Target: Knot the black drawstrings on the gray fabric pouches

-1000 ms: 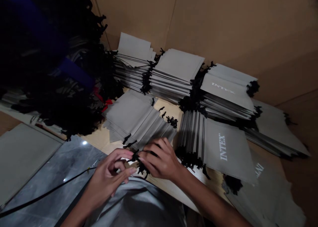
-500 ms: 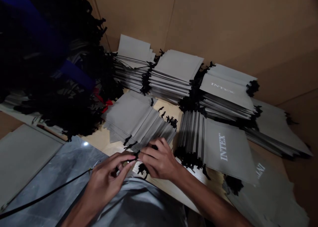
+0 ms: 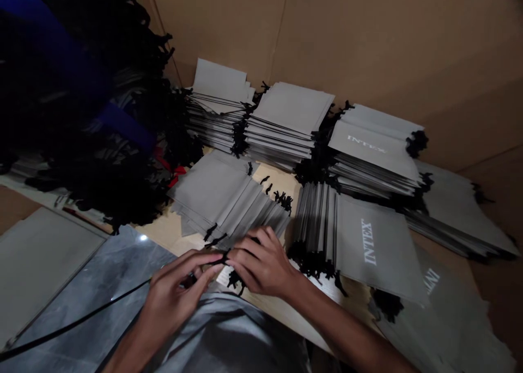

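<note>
My left hand (image 3: pixel 175 297) and my right hand (image 3: pixel 261 264) meet at the near end of a fanned row of grey drawstring pouches (image 3: pixel 224 199). Both pinch the black drawstring (image 3: pixel 223 260) of the nearest pouch, fingertips almost touching. More black cord ends (image 3: pixel 233 279) hang just under my right hand. The pouch body under my fingers is mostly hidden by them.
Tall stacks of grey pouches (image 3: pixel 288 122) stand against a cardboard wall (image 3: pixel 368 46); some show white INTEX print (image 3: pixel 368 242). A dark heap of pouches and cords (image 3: pixel 81 117) fills the left. A grey tile floor (image 3: pixel 81 291) and a thin black cable (image 3: pixel 73 321) lie near left.
My left fingers have straightened and slid up to meet my right fingertips at the drawstring. My right hand barely moved.
</note>
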Tool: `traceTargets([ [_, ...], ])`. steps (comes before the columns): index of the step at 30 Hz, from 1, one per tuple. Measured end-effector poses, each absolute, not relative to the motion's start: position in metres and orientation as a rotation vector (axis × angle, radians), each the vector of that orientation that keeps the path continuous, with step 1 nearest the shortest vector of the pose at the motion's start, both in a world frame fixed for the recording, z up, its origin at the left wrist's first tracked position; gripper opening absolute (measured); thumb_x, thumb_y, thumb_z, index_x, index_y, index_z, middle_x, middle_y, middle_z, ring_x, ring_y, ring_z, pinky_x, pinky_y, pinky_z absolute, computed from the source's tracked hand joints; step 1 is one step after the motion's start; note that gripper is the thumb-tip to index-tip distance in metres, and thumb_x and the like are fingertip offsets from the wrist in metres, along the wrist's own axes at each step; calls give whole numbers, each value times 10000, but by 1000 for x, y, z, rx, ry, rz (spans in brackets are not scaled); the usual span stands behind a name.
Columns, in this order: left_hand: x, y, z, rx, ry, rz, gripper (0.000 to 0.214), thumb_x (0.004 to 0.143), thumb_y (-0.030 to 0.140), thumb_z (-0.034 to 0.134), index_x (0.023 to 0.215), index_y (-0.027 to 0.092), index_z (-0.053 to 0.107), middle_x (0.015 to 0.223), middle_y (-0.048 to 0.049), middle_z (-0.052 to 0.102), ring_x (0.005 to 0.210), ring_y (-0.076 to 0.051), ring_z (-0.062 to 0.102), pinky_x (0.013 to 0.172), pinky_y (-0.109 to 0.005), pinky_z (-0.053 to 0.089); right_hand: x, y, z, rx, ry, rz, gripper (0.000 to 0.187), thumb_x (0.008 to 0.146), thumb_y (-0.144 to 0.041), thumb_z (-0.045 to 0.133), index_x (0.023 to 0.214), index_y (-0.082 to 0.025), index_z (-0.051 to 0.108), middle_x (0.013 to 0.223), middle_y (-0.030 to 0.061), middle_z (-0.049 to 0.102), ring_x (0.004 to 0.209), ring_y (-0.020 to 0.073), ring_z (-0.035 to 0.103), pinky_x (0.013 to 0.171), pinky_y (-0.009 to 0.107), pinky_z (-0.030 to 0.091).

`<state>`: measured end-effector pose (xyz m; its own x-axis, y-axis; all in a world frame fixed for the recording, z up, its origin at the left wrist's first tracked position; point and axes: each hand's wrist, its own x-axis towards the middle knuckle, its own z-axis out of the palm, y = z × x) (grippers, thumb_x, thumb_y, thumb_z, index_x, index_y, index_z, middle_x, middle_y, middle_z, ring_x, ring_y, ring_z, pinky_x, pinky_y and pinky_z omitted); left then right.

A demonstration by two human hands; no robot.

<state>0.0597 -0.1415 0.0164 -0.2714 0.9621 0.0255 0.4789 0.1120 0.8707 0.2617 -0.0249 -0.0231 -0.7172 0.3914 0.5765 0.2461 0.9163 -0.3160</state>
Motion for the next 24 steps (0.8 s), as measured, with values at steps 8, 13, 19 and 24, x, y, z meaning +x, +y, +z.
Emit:
traceTargets([
  [8,42,-141,8,1631,1692,1003,221,1045,330,726,1235,289,829,1114,-57,851,895,-209,807,736,-229,623,260,-24,-23,-419,-2372,236,124,1098,-263,647,1169,-209,733,969,41,738,962,240,536,830,399,358],
  [13,42,-137,19,1640,1633,785,235,1136,344,528,992,258,692,718,49,666,556,-131,627,594,-211,511,259,-26,-17,-391,-2354,323,163,1104,-184,565,1137,-155,722,969,58,748,985,241,555,829,398,378],
  [19,47,-139,18,1385,1529,726,430,1158,486,446,812,252,547,605,73,506,544,-136,525,578,-232,436,257,-26,-20,-397,-2331,320,135,1126,-224,612,1196,-169,713,960,31,764,993,235,553,849,388,375],
  [24,47,-141,10,1041,1485,837,517,1098,630,543,766,234,547,526,103,427,443,-91,339,483,-210,309,260,-24,-26,-377,-2401,298,256,976,-96,647,1198,-213,697,930,-4,756,1020,240,560,876,393,353],
])
